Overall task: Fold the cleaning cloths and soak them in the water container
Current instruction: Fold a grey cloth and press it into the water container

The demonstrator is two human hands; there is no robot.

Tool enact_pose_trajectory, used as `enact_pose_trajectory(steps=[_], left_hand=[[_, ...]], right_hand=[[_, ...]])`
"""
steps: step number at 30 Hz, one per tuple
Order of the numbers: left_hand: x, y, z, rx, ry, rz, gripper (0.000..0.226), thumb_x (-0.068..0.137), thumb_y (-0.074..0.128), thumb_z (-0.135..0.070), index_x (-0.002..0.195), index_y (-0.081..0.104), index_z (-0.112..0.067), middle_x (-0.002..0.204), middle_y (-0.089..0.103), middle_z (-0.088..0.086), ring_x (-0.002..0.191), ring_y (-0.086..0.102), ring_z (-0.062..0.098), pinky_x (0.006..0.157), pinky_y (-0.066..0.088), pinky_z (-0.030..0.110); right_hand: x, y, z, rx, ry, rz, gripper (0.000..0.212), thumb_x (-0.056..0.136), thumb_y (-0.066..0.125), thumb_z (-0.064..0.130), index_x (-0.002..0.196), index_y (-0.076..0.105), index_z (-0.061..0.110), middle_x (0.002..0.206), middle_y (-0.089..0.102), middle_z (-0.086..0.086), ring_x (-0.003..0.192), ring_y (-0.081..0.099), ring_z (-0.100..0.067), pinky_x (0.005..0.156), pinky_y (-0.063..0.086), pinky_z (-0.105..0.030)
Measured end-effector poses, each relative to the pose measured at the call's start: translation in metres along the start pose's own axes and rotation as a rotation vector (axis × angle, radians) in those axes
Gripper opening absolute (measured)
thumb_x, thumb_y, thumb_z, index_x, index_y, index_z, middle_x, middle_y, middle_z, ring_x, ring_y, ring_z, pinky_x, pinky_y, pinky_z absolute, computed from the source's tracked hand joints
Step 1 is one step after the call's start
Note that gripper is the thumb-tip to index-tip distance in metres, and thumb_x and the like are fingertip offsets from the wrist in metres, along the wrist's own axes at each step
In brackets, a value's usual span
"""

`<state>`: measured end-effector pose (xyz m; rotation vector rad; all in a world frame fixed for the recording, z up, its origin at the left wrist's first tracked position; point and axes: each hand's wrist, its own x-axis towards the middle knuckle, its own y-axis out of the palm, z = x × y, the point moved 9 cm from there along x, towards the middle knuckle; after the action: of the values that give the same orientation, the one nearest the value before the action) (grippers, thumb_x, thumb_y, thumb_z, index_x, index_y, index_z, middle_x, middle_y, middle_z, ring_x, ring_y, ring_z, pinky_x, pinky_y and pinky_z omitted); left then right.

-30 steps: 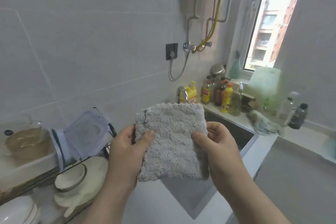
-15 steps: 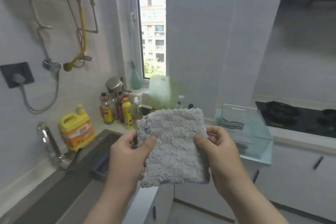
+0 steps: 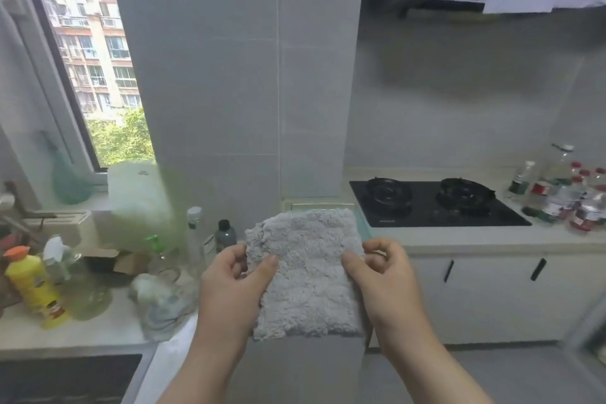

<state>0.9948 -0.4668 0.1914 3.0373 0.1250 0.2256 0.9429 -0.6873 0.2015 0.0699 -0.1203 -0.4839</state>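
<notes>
A fluffy grey cleaning cloth [image 3: 306,272], folded into a rough square, hangs upright in front of me. My left hand [image 3: 232,289] pinches its left edge with the thumb on the front. My right hand [image 3: 385,275] grips its right edge the same way. Behind the cloth's top edge, a pale rim of the clear water container [image 3: 319,206] shows on the counter; most of it is hidden by the cloth.
A black gas hob [image 3: 436,203] lies on the counter at right, with several bottles [image 3: 564,193] beyond it. At left stand a yellow bottle [image 3: 31,285], spray bottles [image 3: 193,239], a crumpled cloth [image 3: 160,302] and a green bag [image 3: 141,207]. Cabinet doors [image 3: 492,292] are below.
The view has swung right from the sink wall to the corner and hob. Both hands keep the same hold on the folded cloth. The container has slipped behind the cloth.
</notes>
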Motion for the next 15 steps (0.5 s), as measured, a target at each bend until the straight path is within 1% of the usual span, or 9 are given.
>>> enact_pose_trajectory(steps=[2,3,4,6,8,10,12,13,15], left_hand=[[0.034,0.013,0.012,0.007,0.006,0.027,0.021,0.076,0.078,-0.016,0.093,0.067,-0.021,0.089,0.074,0.001,0.088,0.071,0.02,0.078,0.057,0.04],[0.051,0.018,0.017,0.014,0.005,0.039,0.019,0.077,0.076,-0.015,0.092,0.067,-0.022,0.088,0.074,-0.001,0.087,0.071,0.017,0.075,0.056,0.036],[0.069,0.024,0.022,0.023,0.002,0.053,0.018,0.078,0.076,-0.015,0.092,0.066,-0.022,0.088,0.074,-0.002,0.086,0.071,0.016,0.075,0.056,0.037],[0.102,0.037,0.034,0.035,-0.019,0.087,0.018,0.078,0.076,-0.018,0.093,0.067,-0.022,0.089,0.074,-0.002,0.087,0.07,0.017,0.079,0.057,0.043],[0.131,0.051,0.048,0.05,-0.046,0.111,0.019,0.078,0.076,-0.019,0.094,0.067,-0.022,0.09,0.074,-0.003,0.091,0.069,0.017,0.084,0.056,0.043],[0.154,0.068,0.065,0.085,-0.069,0.131,0.021,0.078,0.076,-0.023,0.096,0.067,-0.022,0.094,0.073,-0.004,0.096,0.067,0.017,0.089,0.054,0.044],[0.171,0.084,0.082,0.127,-0.1,0.152,0.025,0.078,0.075,-0.028,0.1,0.066,-0.023,0.099,0.071,-0.005,0.101,0.065,0.017,0.089,0.053,0.043],[0.178,0.092,0.09,0.149,-0.112,0.153,0.026,0.079,0.075,-0.029,0.102,0.065,-0.023,0.1,0.07,-0.005,0.101,0.064,0.017,0.084,0.054,0.039],[0.191,0.108,0.104,0.198,-0.122,0.154,0.024,0.08,0.074,-0.031,0.101,0.064,-0.023,0.098,0.068,-0.005,0.094,0.064,0.016,0.068,0.05,0.03]], right_hand=[[0.03,0.005,-0.006,-0.035,-0.008,-0.033,0.024,0.082,0.07,0.013,0.094,0.051,0.02,0.073,0.058,-0.003,0.058,0.053,-0.011,0.06,0.044,-0.025],[0.045,0.008,-0.009,-0.053,-0.013,-0.049,0.024,0.083,0.07,0.012,0.094,0.051,0.021,0.073,0.058,-0.003,0.057,0.053,-0.01,0.06,0.044,-0.025],[0.061,0.011,-0.011,-0.072,-0.013,-0.061,0.024,0.083,0.069,0.012,0.095,0.05,0.02,0.073,0.058,-0.005,0.057,0.053,-0.011,0.06,0.044,-0.025],[0.089,0.016,-0.018,-0.097,-0.001,-0.083,0.023,0.083,0.069,0.01,0.096,0.051,0.017,0.077,0.061,-0.016,0.06,0.055,-0.014,0.061,0.046,-0.028],[0.114,0.016,-0.027,-0.115,0.02,-0.115,0.023,0.083,0.069,0.011,0.098,0.051,0.017,0.088,0.065,-0.024,0.064,0.058,-0.019,0.064,0.048,-0.033],[0.136,0.014,-0.038,-0.124,0.049,-0.146,0.023,0.083,0.069,0.011,0.097,0.051,0.018,0.094,0.067,-0.022,0.069,0.062,-0.022,0.067,0.05,-0.037],[0.155,0.007,-0.05,-0.139,0.08,-0.176,0.023,0.083,0.069,0.012,0.096,0.051,0.02,0.095,0.067,-0.02,0.072,0.063,-0.023,0.068,0.051,-0.037],[0.165,0.003,-0.056,-0.151,0.095,-0.189,0.024,0.082,0.069,0.013,0.095,0.051,0.022,0.095,0.066,-0.019,0.071,0.062,-0.022,0.068,0.051,-0.036],[0.187,-0.006,-0.067,-0.18,0.119,-0.203,0.024,0.082,0.07,0.015,0.094,0.05,0.024,0.091,0.063,-0.016,0.07,0.06,-0.018,0.066,0.049,-0.032]])
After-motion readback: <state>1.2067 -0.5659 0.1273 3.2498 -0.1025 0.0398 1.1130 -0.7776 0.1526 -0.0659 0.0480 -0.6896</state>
